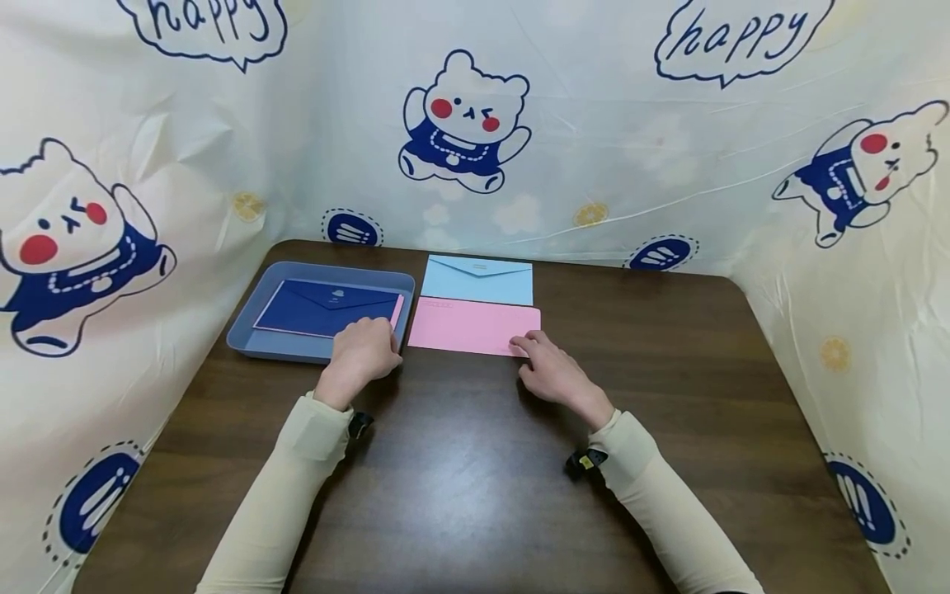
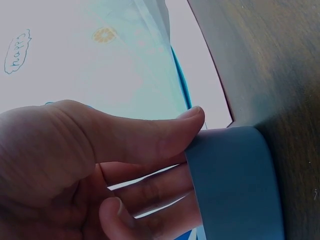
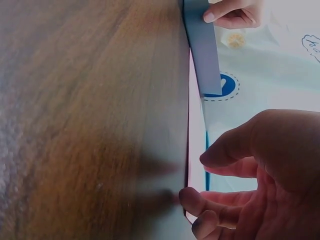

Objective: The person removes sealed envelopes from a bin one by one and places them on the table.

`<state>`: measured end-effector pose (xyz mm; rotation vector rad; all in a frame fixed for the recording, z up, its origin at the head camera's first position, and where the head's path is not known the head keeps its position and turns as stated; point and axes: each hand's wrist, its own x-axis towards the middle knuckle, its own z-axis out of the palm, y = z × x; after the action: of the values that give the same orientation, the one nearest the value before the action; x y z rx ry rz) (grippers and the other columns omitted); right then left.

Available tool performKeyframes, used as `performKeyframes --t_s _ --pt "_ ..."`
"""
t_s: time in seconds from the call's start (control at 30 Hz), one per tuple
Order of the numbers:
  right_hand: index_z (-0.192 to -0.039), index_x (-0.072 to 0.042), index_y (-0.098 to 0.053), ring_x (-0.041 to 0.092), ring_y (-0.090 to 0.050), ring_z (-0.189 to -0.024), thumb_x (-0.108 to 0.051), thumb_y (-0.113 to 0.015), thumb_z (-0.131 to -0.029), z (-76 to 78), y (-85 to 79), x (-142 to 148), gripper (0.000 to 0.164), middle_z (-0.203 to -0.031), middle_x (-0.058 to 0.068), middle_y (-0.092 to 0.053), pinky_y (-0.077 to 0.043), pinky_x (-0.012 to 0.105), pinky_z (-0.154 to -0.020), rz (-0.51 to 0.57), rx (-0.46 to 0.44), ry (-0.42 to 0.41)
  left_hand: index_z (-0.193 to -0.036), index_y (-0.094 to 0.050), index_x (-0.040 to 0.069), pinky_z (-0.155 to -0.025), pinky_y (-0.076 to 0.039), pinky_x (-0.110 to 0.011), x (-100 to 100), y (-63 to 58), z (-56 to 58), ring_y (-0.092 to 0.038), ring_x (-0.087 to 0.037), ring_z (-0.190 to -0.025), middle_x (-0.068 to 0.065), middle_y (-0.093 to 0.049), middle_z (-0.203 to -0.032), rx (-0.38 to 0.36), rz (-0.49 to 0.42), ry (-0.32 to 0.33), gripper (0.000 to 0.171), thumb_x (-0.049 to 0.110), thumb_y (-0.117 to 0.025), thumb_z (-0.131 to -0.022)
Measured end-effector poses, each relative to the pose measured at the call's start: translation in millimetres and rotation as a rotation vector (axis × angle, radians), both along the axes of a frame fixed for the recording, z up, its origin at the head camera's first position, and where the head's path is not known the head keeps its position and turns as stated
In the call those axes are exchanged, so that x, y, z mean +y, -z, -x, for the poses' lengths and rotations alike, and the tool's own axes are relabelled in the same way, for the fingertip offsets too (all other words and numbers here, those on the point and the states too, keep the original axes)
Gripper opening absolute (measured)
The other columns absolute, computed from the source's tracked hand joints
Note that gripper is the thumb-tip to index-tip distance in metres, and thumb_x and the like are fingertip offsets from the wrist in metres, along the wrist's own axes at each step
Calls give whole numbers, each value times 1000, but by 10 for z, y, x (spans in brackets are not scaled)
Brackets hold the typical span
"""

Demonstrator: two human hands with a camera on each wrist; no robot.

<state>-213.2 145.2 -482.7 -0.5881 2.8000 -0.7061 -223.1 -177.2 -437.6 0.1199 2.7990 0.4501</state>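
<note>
My left hand [image 1: 364,351] grips the right wall of a blue-grey tray [image 1: 278,351]. In the left wrist view the thumb lies at the top of the tray wall [image 2: 235,180], with the other fingers on its inner side. A dark blue envelope [image 1: 304,312] lies in the tray, with a pink edge showing beneath it. To the right of the tray, a pink envelope [image 1: 467,326] lies flat on the table. My right hand [image 1: 552,371] is at its near right corner, fingers loosely bent and touching it. Beyond it lies a light blue envelope [image 1: 478,280], flap side up.
The brown wooden table [image 1: 668,355] extends to the right and toward me. A pale curtain [image 1: 594,132] with cartoon bears hangs behind it and along both sides. Each wrist wears a small black device [image 1: 586,460] on a strap.
</note>
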Motion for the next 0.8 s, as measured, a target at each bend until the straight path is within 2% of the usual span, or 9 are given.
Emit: performKeyframes --t_s 0.37,0.8 --pt "-147 -4 -59 35 -60 -124 -3 -56 -100 -13 -11 -44 47 -145 20 -52 -54 52 -96 14 16 -1 -96 -76 5 -66 -53 -42 -12 -38 -13 -61 -31 -76 -10 -67 -85 -25 -12 -3 13 17 -79 -94" --pt "-147 -2 -58 36 -59 -127 -2 -57 -100 5 -23 -79 46 -147 22 -53 -52 55 -101 34 28 -22 -95 -79 6 -64 -51 -40 -69 -10 -30 -61 -29 -75 -8 -67 -80 -3 -77 20 14 20 -81 -94"
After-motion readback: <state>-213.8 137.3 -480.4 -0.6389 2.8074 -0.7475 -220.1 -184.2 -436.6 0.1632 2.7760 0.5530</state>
